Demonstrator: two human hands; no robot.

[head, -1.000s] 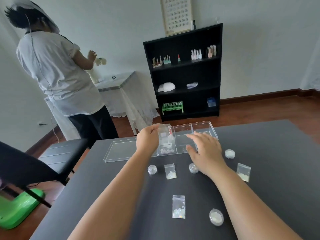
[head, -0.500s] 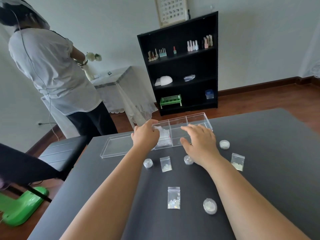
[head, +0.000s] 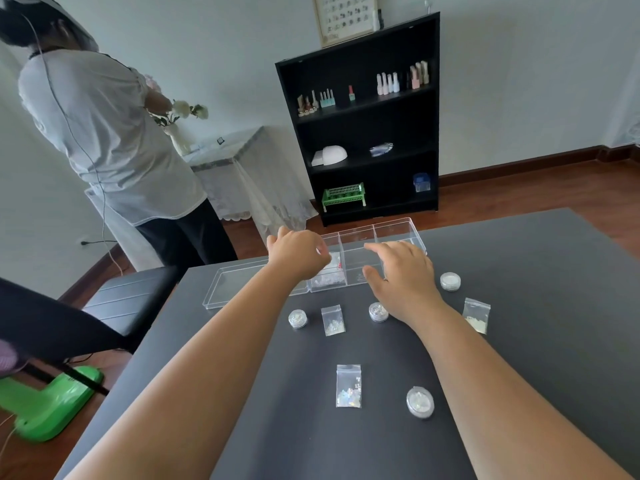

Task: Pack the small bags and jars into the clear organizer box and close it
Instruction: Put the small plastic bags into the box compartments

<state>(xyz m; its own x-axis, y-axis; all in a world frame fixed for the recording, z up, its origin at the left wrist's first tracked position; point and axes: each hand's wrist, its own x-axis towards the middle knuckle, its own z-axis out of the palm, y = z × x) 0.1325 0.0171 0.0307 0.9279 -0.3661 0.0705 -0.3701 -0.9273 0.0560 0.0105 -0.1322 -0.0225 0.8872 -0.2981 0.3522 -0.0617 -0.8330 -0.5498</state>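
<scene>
The clear organizer box (head: pixel 398 226) stands open at the table's far edge, its lid (head: pixel 242 285) lying flat to the left. A small bag (head: pixel 333 276) rests in the left compartment. My left hand (head: pixel 298 254) hovers just over that bag with loosely curled fingers, holding nothing. My right hand (head: pixel 405 275) is spread over the box's front wall at the middle compartment. On the table lie three bags (head: pixel 332 320) (head: pixel 348 386) (head: pixel 477 315). Several small jars stand near them, such as a jar (head: pixel 298 318) beside my left arm, a jar (head: pixel 378 311) by my right wrist and a jar (head: pixel 450 281) to the right.
The dark table (head: pixel 536 358) carries another jar (head: pixel 420 401) near the front. A person in a white top (head: pixel 104 133) stands at the back left by a small draped table. A black shelf (head: pixel 363 133) stands against the wall. A black stool (head: pixel 131 296) is at the table's left.
My left hand lowered the bag it held into the left compartment and let go. My right hand stayed spread over the box's front edge.
</scene>
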